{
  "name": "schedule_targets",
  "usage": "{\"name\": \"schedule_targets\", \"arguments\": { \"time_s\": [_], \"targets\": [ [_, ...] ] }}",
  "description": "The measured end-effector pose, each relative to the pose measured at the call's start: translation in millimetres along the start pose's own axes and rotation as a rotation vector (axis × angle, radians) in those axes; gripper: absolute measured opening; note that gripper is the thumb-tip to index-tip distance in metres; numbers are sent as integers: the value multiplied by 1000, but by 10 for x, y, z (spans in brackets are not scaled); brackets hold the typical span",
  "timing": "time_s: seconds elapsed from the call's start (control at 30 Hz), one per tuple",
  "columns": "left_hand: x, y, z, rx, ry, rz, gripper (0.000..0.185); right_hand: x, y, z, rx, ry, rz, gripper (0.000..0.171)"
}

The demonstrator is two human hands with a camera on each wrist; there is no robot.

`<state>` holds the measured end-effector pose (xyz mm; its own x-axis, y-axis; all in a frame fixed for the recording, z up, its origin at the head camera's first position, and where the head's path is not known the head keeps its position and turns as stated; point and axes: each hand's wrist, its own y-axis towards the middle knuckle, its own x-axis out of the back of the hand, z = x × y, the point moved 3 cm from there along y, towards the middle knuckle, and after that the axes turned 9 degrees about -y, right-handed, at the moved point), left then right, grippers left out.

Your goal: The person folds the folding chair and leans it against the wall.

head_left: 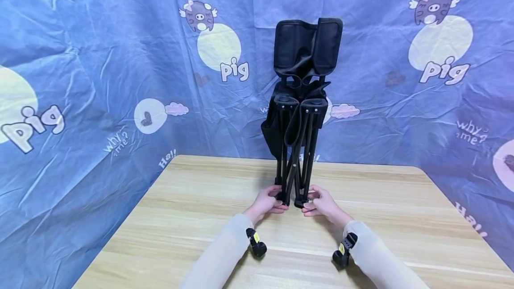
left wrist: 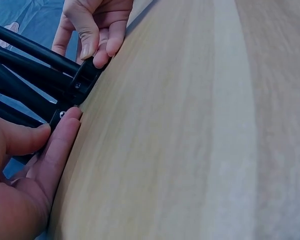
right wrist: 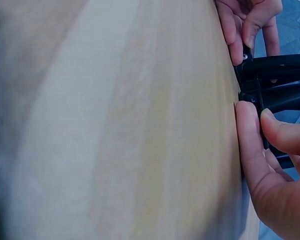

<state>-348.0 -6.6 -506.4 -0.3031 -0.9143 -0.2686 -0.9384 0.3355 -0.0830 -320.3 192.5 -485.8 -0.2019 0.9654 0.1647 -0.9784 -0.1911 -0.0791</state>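
A black folding chair [head_left: 295, 119], mostly folded up, stands upright on the wooden table. Its fabric back [head_left: 295, 41] is at the top, with thin metal legs crossing below. My left hand [head_left: 267, 200] grips the front left foot, thumb on top and fingers low by the tabletop. On the other side my right hand [head_left: 323, 204] pinches the front right foot in the same way. Both wrist views show the plastic feet [left wrist: 82, 80] close together between the hands, with rivets in them. The rear feet are partly hidden behind the front legs.
The light wood table [head_left: 192, 204] spreads out around the chair, its back edge just behind the legs. A blue curtain [head_left: 120, 57] with pig prints hangs behind and at both sides. Each sleeve carries a small black wrist camera [head_left: 257, 243].
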Motion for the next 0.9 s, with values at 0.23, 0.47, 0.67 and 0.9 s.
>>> {"name": "schedule_targets", "arguments": {
  "time_s": [0.23, 0.47, 0.67, 0.9],
  "targets": [
    [-5, 17, -19, -19, 3, 2, 63, 16, 45, 10, 0, -10, -8, 51],
    [-19, 50, -26, -35, -15, -13, 62, 12, 92, 6, -18, -21, -45, 53],
    [-17, 95, -23, -46, -17, -26, 61, 3, 138, 13, -16, -36, -75, 55],
    [-15, 126, -15, -50, -13, -42, 61, -11, 182, 13, -21, -27, -88, 54]
  ]
}}
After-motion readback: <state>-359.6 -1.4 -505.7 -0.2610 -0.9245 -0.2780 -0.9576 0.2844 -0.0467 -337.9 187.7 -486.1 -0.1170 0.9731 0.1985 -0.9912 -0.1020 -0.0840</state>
